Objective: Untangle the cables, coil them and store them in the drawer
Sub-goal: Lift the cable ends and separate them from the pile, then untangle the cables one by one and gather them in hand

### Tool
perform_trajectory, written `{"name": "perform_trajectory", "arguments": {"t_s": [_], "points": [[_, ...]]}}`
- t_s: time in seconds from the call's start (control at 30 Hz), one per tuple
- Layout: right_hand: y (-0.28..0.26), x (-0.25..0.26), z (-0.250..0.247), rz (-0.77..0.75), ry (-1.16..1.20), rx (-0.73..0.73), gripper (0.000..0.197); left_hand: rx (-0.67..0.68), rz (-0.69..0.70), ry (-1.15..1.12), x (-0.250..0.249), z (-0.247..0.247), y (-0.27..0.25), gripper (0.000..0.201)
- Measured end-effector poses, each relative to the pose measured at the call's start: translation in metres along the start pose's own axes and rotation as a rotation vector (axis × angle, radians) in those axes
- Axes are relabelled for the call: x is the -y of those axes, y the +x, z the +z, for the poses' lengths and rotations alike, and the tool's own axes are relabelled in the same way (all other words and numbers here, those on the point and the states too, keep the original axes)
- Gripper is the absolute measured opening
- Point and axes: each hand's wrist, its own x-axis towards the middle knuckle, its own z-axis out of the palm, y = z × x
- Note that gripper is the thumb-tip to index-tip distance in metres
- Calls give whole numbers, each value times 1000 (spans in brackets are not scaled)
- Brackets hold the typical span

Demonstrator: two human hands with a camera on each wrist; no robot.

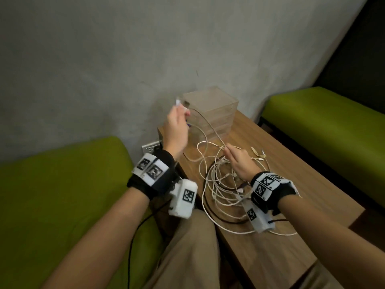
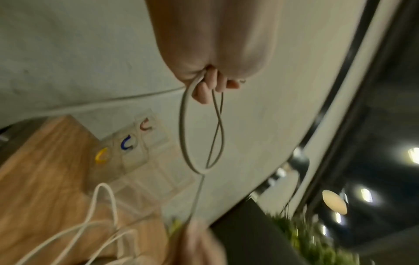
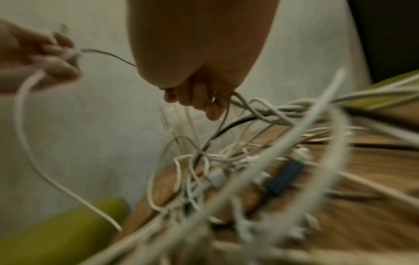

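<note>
A tangle of white cables [image 1: 220, 180] with one black cable [image 1: 220, 217] lies on the wooden table [image 1: 270, 247]. My left hand [image 1: 177, 126] is raised in front of the clear drawer unit [image 1: 210, 109] and grips loops of a white cable [image 2: 199, 136], its plug end sticking up above the fingers. That cable runs down to my right hand [image 1: 235, 159], which pinches it just above the tangle [image 3: 226, 161]. In the left wrist view the drawer unit [image 2: 140, 154] shows yellow, blue and pink handles.
Green cushioned benches [image 1: 52, 195] flank the table on both sides, the right one [image 1: 325, 126] beyond it. A grey wall stands behind the drawer unit, with a wall socket [image 1: 151, 148] low at the left. Loose connectors [image 1: 258, 155] lie on the table past my right hand.
</note>
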Motion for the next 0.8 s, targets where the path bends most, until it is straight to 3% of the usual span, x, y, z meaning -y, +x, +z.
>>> {"name": "perform_trajectory", "arguments": {"t_s": [0.1, 0.27, 0.33, 0.4, 0.53, 0.6, 0.67, 0.8], "points": [[-13, -28, 4, 81, -66, 88, 27, -282, -5, -184, -9, -28, 26, 35], [-16, -40, -3, 162, -88, 81, 35, -616, 135, -44, -9, -70, 40, 35], [-15, -43, -6, 166, -94, 56, 34, -660, 139, -13, -4, -77, 43, 35], [-13, -41, -6, 168, -79, -23, 30, -498, 71, 65, 0, -69, 39, 36], [-10, -18, -2, 47, -100, -78, 23, 259, -50, 146, 15, -13, 0, 37], [-7, -9, -2, -31, -160, -98, 23, 503, -117, 239, 21, 18, -24, 36], [-7, -6, -4, -85, -166, -129, 20, 561, -160, 128, 27, 43, -40, 37], [-9, -10, -6, -131, -171, -135, 24, 435, -236, -93, 31, 66, -41, 34]]}}
